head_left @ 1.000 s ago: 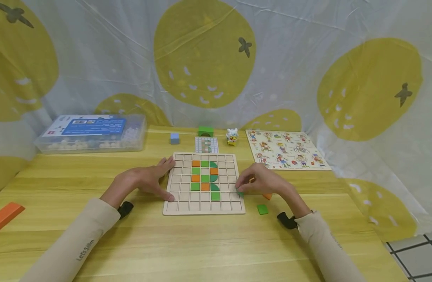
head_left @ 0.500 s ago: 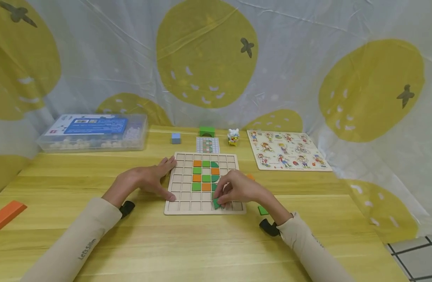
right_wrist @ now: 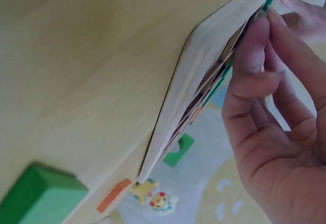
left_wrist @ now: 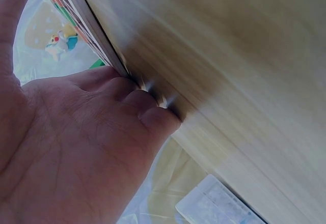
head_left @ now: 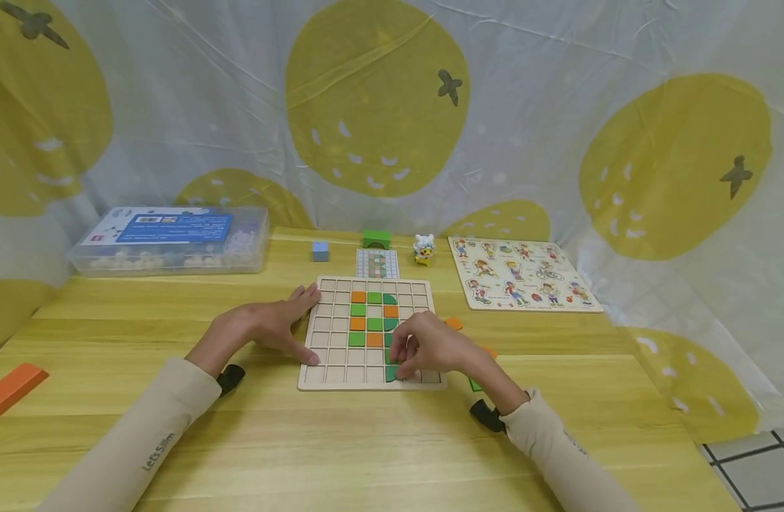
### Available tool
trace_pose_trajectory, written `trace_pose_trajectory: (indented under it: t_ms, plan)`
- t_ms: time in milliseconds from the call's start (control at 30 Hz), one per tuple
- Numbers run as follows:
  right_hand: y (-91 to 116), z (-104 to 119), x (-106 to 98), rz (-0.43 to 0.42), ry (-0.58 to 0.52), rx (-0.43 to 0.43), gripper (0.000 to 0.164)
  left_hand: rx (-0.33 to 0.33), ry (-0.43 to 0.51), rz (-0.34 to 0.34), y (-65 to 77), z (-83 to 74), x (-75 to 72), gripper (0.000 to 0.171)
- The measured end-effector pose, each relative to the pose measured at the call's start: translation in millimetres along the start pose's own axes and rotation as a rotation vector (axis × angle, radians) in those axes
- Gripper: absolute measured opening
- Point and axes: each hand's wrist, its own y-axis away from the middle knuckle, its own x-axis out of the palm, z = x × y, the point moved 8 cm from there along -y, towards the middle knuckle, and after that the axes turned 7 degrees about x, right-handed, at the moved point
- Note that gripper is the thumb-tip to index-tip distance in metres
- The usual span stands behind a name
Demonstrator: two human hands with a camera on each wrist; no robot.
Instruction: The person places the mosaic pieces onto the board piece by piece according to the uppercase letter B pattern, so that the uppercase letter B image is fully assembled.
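Observation:
A square wooden grid board (head_left: 337, 357) lies on the table, with orange, light green and dark green tiles set in its middle columns. My left hand (head_left: 270, 328) rests at its left edge, thumb on the near left part and fingers against the far left side. In the left wrist view the fingertips meet the board's edge (left_wrist: 97, 28) at the tabletop. Thumb and fingers of my right hand (head_left: 433, 345) pinch a dark green tile (head_left: 390, 373) with a curved side, low in a cell of the nearest row. The hand covers part of the board's right side.
Loose orange tiles (head_left: 453, 323) and a green tile (head_left: 475, 385) lie right of the board. Behind it stand a pattern card (head_left: 377, 263), a blue cube (head_left: 320, 251), a green arch block (head_left: 376, 239) and a figurine (head_left: 423, 249). A picture puzzle (head_left: 526, 276) lies back right, a plastic case (head_left: 174, 242) back left.
My right hand has carried the dark green tile left from beside the board to the nearest row, where it now lies flatter in a cell. The left hand stays at the edge.

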Motion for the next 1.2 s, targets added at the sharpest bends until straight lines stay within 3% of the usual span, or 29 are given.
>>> trace_pose_trajectory:
  t_ms: [233, 400, 533, 667, 800, 933, 1200]
  plan:
    - [-0.1, -1.0, 0.5, -0.028, 0.032, 0.007, 0.020, -0.016, -0.009, 0.003, 1.9, 1.2, 0.3, 0.134]
    - [1.8, -10.9, -5.8, 0.045, -0.019, -0.032, 0.017, -0.021, -0.024, 0.001, 0.8, 3.4, 1.1, 0.135]
    - [12.7, -34.0, -30.3, 0.083, -0.110, -0.063, 0.019, -0.023, -0.029, -0.001, -0.3, 3.8, 1.4, 0.135]
    - [24.6, -67.2, -61.2, 0.015, -0.171, -0.043, 0.024, -0.025, -0.030, 0.001, -1.0, 3.4, 1.4, 0.135]
    - [28.9, -91.3, -77.0, -0.054, -0.116, -0.009, 0.030, -0.023, -0.028, 0.002, -0.9, 3.3, 1.2, 0.135]
    - [28.6, -100.7, -80.7, -0.080, -0.043, 0.022, 0.035, -0.024, -0.016, -0.001, -0.2, 3.2, 0.3, 0.136]
    - [26.4, -104.7, -78.7, -0.096, 0.022, 0.107, 0.020, -0.024, -0.028, 0.002, -0.5, 2.1, -0.1, 0.136]
